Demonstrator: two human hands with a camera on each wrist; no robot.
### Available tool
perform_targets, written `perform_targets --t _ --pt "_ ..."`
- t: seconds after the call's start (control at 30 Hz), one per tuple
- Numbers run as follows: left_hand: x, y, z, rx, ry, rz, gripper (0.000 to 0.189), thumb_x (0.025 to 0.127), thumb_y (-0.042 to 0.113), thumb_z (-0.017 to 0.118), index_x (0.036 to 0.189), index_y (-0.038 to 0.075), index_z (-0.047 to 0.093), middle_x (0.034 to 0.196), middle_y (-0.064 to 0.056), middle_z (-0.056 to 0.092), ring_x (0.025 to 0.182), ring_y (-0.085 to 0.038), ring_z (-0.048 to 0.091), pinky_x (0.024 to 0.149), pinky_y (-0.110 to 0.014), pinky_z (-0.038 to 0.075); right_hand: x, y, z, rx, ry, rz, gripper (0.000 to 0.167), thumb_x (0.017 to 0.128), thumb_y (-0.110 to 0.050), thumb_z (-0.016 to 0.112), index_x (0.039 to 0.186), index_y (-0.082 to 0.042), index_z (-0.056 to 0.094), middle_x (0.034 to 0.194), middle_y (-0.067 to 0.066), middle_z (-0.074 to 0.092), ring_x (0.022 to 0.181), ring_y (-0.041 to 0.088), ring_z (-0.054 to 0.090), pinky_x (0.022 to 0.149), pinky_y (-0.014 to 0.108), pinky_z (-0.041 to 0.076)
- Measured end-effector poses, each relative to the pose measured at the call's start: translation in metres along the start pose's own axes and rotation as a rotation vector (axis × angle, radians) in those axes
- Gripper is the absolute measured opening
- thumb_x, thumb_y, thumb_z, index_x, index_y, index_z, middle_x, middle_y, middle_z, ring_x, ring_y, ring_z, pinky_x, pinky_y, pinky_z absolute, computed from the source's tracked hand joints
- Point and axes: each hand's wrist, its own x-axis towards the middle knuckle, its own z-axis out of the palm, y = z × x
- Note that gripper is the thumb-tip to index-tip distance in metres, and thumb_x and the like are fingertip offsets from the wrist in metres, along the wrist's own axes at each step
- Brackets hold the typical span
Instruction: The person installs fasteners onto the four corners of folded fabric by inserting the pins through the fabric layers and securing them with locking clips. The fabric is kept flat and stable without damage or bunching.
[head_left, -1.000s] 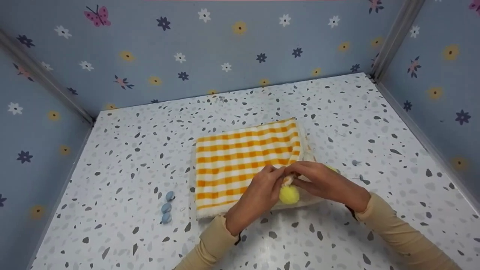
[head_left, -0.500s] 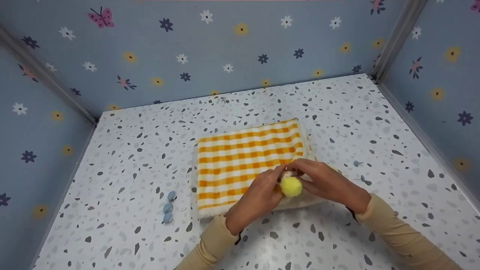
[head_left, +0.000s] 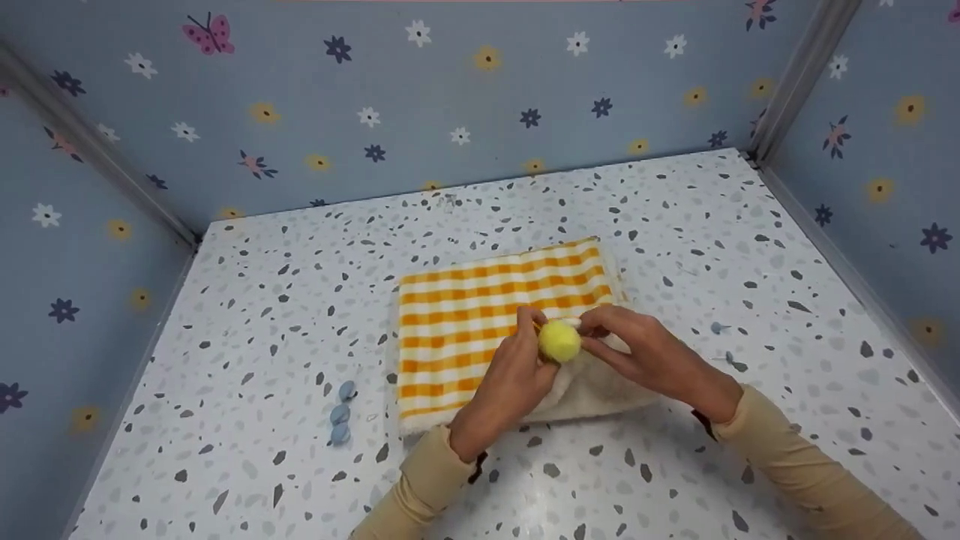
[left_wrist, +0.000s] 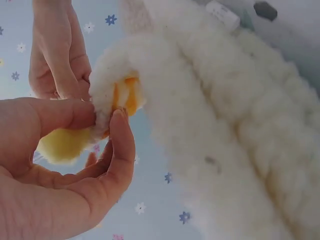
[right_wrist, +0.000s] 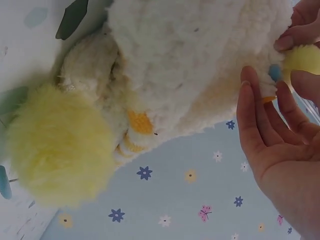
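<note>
A folded checked blanket (head_left: 480,315), yellow and white with cream fleece (left_wrist: 165,90) on its other side, lies on the speckled table. My left hand (head_left: 514,375) pinches its near-right corner between thumb and fingers, beside a yellow pom-pom (head_left: 560,341). At the right of that pom-pom, my right hand (head_left: 652,352) pinches the same corner with bent fingers. A small light blue piece (right_wrist: 275,73) shows at the gathered cloth among the fingers in the right wrist view; how it sits in the fabric is hidden. Another yellow pom-pom (right_wrist: 62,145) fills the left of that view.
Several light blue rounded pieces (head_left: 340,414) lie in a row left of the blanket. Two small blue-headed pins (head_left: 718,328) lie to its right. Flower-patterned walls (head_left: 465,90) enclose the table's back and sides.
Both hands have shifted slightly, the left fingers up. The pom-pom between them has risen and moved left, and more cream fleece shows below the right hand.
</note>
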Motion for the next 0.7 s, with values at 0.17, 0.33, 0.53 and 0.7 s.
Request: perform_targets --t 0.17,0.33,0.53,0.7 --pt "0.001 -0.002 -0.008 0.041 0.064 0.023 0.018 0.097 -0.003 0.062 0.107 0.005 0.05 0.085 -0.006 0.057 0.073 -0.018 0.054 0.066 -0.027 0.046 0.009 0.001 0.0 -0.021 0.006 -0.039 0.03 0.092 0.006 0.072 0.12 -0.003 0.068 0.116 0.007 0.068 0.101 0.018 0.069 0.086 0.03 0.057" --pt "0.005 -0.005 -0.018 0.017 0.104 0.004 0.013 0.098 -0.002 0.062 0.11 0.004 0.062 0.094 -0.01 0.067 0.079 -0.02 0.063 0.069 -0.028 0.055 0.021 0.003 -0.001 -0.034 -0.003 -0.049 0.035 0.092 0.006 0.071 0.126 -0.002 0.068 0.126 0.011 0.067 0.107 0.022 0.069 0.089 0.033 0.057" --pt "0.009 -0.011 -0.031 0.08 0.14 -0.01 0.014 0.1 0.0 0.061 0.11 0.003 0.07 0.096 -0.011 0.07 0.082 -0.022 0.066 0.071 -0.03 0.056 0.037 0.01 0.002 -0.044 -0.032 -0.062 0.034 0.094 0.001 0.071 0.128 -0.003 0.067 0.128 0.01 0.066 0.113 0.022 0.067 0.093 0.033 0.055" --pt "0.011 -0.015 -0.038 0.107 0.184 0.015 0.015 0.101 0.001 0.061 0.113 -0.002 0.069 0.098 -0.014 0.07 0.083 -0.025 0.067 0.071 -0.03 0.056 0.052 0.014 0.007 -0.078 -0.056 -0.078 0.032 0.096 -0.002 0.07 0.128 -0.002 0.066 0.13 0.012 0.065 0.118 0.024 0.065 0.096 0.036 0.054"
